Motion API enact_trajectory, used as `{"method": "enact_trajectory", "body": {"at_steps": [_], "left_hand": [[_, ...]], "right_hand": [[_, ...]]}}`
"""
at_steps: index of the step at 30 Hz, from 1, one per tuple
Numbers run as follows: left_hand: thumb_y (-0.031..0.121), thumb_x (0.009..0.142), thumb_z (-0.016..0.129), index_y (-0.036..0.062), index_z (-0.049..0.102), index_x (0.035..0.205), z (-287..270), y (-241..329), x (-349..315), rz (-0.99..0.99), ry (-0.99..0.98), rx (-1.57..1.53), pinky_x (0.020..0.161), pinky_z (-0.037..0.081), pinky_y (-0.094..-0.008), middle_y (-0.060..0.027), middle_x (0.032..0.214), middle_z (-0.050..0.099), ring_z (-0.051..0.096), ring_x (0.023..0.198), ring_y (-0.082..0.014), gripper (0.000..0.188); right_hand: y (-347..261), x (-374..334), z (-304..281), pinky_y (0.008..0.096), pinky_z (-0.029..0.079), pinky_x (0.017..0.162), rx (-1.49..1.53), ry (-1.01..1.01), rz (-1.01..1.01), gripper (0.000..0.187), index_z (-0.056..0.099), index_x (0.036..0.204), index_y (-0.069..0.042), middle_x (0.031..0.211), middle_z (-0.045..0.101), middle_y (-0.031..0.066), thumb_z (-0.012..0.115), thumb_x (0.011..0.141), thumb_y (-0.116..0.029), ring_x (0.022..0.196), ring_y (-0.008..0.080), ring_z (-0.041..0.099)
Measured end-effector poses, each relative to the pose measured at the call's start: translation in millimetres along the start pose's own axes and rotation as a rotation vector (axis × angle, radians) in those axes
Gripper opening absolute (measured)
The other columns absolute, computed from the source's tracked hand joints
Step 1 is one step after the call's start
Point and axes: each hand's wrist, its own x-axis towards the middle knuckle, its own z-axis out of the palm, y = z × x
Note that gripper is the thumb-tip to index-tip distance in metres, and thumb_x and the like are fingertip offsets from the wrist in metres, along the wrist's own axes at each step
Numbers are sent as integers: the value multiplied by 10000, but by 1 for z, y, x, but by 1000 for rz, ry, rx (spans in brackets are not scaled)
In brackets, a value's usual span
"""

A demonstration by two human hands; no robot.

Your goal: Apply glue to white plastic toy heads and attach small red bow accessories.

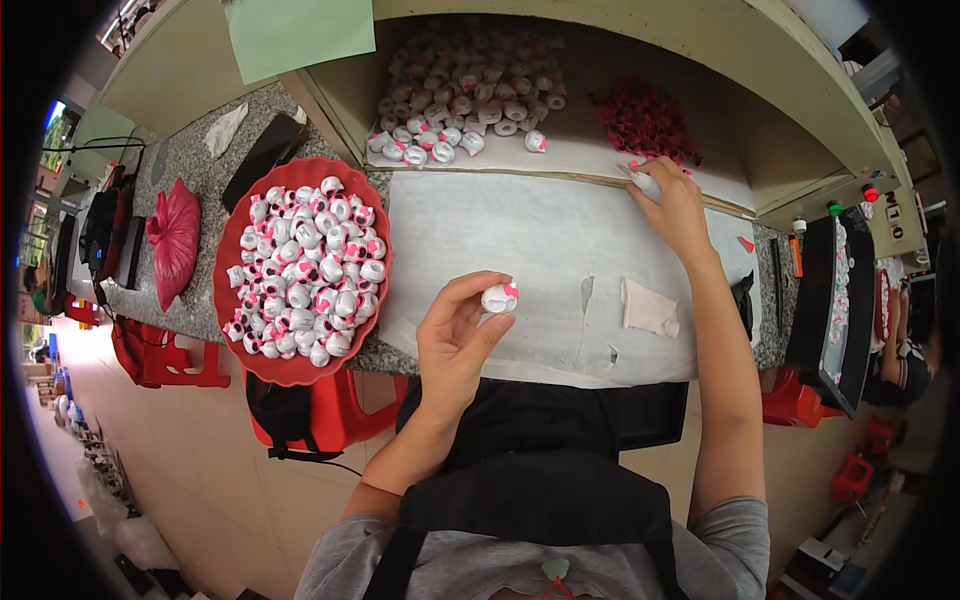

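Observation:
Over the white sheet, my left hand (455, 345) pinches a small round white piece with pink on its top (497, 299) between thumb and fingers. At the front of the shelf, my right hand (675, 205) is closed around a small white squeeze bottle (645, 186) whose thin tip points left. Just beyond that hand lies a heap of small dark pink pieces (648, 120). On the left stands a red scalloped basin (231, 300) heaped with similar white-and-pink pieces (310, 265). More white pieces (480, 85) are piled at the back left of the shelf.
White sheet (530, 230) covers the worktop; a folded pale cloth (649, 307) lies on it. Wooden shelf sides (318, 105) enclose the back. A pink plastic bag (175, 245) sits far left, a long black tray (815, 310) far right. Red stools (345, 410) stand below.

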Motion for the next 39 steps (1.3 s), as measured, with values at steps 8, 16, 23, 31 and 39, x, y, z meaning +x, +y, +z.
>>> {"method": "enact_trajectory", "body": {"at_steps": [8,16,23,31,39], "left_hand": [[-61,700,527,-3,444,1027,9,-5,4,-83,-33,-93,810,388,-286,-111,976,502,501,893,-173,342],[-41,702,542,-2,438,1019,28,-12,-4,-110,-168,-166,864,345,-309,-147,1021,498,436,1040,-246,336],[-39,699,550,-3,437,1019,32,-14,-10,-113,-220,-137,857,354,-310,-151,1021,496,451,1019,-240,342],[-54,722,522,-28,429,1032,30,-18,-11,-120,-283,-154,865,358,-300,-138,1051,474,447,1016,-196,325],[-66,708,535,-27,441,1032,26,-18,-10,-105,-173,-47,829,377,-279,-121,1016,490,480,952,-166,339]], "right_hand": [[1,-13,-5,301,416,603,-133,80,-158,214,515,856,-20,754,528,95,568,651,11,703,240,529],[-116,-76,-12,168,384,507,944,41,331,221,533,906,7,743,538,43,534,690,52,626,66,473],[-117,-93,-5,201,423,634,1080,93,390,218,543,897,12,746,554,51,530,689,75,690,95,522],[-114,-102,-6,227,440,625,1110,37,452,228,531,906,21,759,565,72,521,686,83,676,117,530],[-116,-107,-14,264,454,602,1267,143,522,110,498,731,16,707,565,126,535,657,87,628,172,551]]}}
